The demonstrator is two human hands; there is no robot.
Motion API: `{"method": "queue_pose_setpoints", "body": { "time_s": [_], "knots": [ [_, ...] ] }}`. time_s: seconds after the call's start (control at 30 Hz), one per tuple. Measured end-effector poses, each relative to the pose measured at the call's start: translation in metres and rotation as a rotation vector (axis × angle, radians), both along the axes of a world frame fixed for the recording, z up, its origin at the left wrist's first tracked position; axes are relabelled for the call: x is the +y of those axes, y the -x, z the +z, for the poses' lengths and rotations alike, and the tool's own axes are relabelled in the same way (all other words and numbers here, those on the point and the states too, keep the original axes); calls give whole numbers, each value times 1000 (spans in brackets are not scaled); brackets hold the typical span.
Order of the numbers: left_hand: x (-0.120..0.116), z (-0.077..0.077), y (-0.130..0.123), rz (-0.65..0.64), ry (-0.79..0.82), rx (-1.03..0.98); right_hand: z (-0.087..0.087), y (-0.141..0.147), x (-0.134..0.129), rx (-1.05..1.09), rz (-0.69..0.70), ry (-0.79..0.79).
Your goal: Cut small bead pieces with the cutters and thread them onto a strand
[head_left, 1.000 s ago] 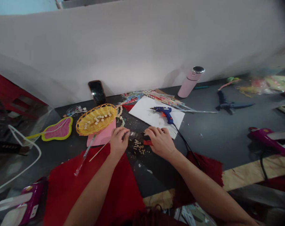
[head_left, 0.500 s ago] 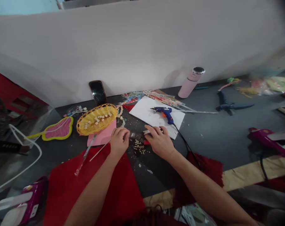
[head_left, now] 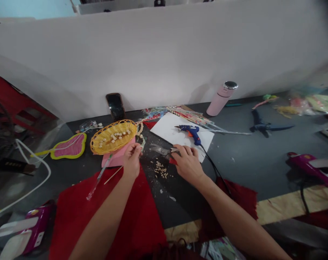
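My left hand (head_left: 132, 159) is raised above the edge of the red cloth (head_left: 120, 224), thumb and fingertips pinched together. What they hold is too small to make out. My right hand (head_left: 189, 162) is closed around the handles of a pair of metal scissors (head_left: 161, 150), whose blades point left toward my left hand. Below the blades, a small pile of short, pale cut pieces (head_left: 161, 169) lies on the dark table. A thin pale stick (head_left: 113, 175) rests across the red cloth, beside a clear tube with a green end (head_left: 100, 177).
A yellow basket (head_left: 92, 146) with white pieces stands at the left. A blue glue gun (head_left: 191, 131) lies on a white board (head_left: 166, 126), its cord trailing to the right of my right hand. Behind are a phone (head_left: 115, 106), colourful strips (head_left: 185, 113) and a pink flask (head_left: 220, 99).
My left hand has moved left, away from the scissors, fingers still pinched. The right hand has shifted slightly right, keeping hold of the scissors, whose blades now show more fully.
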State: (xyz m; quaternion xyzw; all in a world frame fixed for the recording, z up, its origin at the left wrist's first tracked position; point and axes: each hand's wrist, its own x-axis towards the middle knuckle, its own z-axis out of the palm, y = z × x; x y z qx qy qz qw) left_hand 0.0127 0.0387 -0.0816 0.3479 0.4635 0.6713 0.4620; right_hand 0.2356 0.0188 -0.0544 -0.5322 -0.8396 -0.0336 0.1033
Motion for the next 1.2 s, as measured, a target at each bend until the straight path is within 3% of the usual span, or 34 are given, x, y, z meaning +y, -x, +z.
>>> {"method": "queue_pose_setpoints", "body": {
  "time_s": [0.17, 0.63, 0.83, 1.2],
  "knots": [
    [-3, 10, -5, -66, 77, -225, -3, 0, 4, 93, -6, 22],
    [-4, 15, -1, -174, 133, -371, -7, 6, 2, 264, 80, 98],
    [-6, 12, -2, -201, 98, -328, -8, 10, 0, 248, 124, 125],
    [-10, 12, -5, -127, 49, -7, -11, 9, 1, 308, 219, 83]
  ]
}}
